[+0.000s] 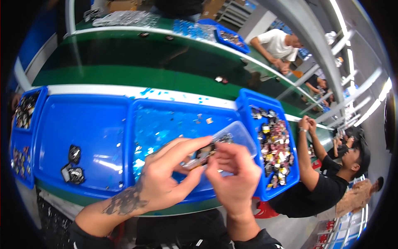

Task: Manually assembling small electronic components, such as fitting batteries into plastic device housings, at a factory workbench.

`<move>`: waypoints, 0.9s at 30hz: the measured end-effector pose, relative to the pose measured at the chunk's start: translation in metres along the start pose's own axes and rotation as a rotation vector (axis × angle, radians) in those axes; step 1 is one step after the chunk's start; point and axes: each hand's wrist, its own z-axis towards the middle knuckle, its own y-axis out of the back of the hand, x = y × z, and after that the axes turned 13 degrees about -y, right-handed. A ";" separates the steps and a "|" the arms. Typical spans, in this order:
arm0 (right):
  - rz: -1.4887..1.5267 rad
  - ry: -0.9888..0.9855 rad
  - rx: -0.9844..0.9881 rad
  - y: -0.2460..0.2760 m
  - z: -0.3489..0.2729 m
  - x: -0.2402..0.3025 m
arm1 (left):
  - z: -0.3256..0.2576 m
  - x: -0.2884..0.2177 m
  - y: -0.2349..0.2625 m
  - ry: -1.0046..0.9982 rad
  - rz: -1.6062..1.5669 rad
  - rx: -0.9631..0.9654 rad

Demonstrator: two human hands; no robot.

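Note:
My left hand [168, 174] and my right hand [234, 174] meet over the middle blue tray [166, 112]. Together they pinch a small dark and orange part [203, 154] with a clear plastic bag [236, 135] around or behind it. The left thumb and forefinger grip the part from the left, and the right fingers close on it from the right. A tattoo shows on my left forearm.
A left blue tray [83, 120] holds a few dark bagged parts [72, 168]. A right blue bin [248, 99] is full of several small colourful parts. Another bin [25, 124] sits far left. A green conveyor belt [124, 74] runs behind. Other people work at right.

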 end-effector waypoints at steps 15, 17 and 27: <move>-0.097 0.077 -0.060 -0.003 0.002 -0.004 | -0.012 0.011 -0.017 -0.023 0.117 -0.074; -0.049 0.090 -0.043 -0.009 -0.001 -0.001 | -0.015 0.004 -0.012 -0.010 0.134 -0.109; -0.114 0.101 0.034 0.001 0.004 -0.005 | -0.014 0.007 -0.013 0.083 0.033 -0.067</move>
